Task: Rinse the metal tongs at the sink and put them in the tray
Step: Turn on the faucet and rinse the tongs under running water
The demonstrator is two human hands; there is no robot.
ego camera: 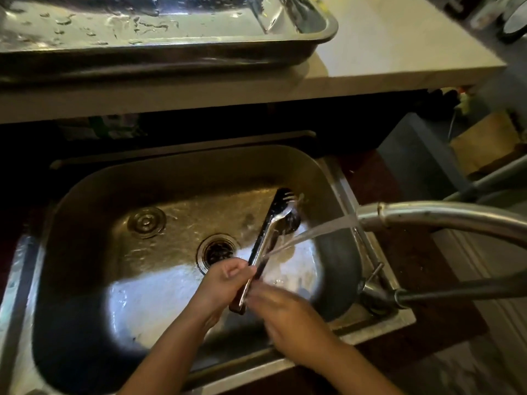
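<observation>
The metal tongs [272, 229] point away from me over the steel sink [85, 212], their slotted tips near the far right wall. A stream of water [310, 232] from the faucet spout [427, 216] hits their shaft. My left hand [225, 280] grips the handle end. My right hand [285, 312], blurred, touches the same handle end from the right. A wet metal tray [285, 49] sits on the counter above the sink.
The drain [218, 250] lies just left of the tongs, and a round stopper [146, 222] sits further left. The faucet base and lever [373, 286] stand at the sink's right rim. A pale counter [399, 52] extends right of the tray.
</observation>
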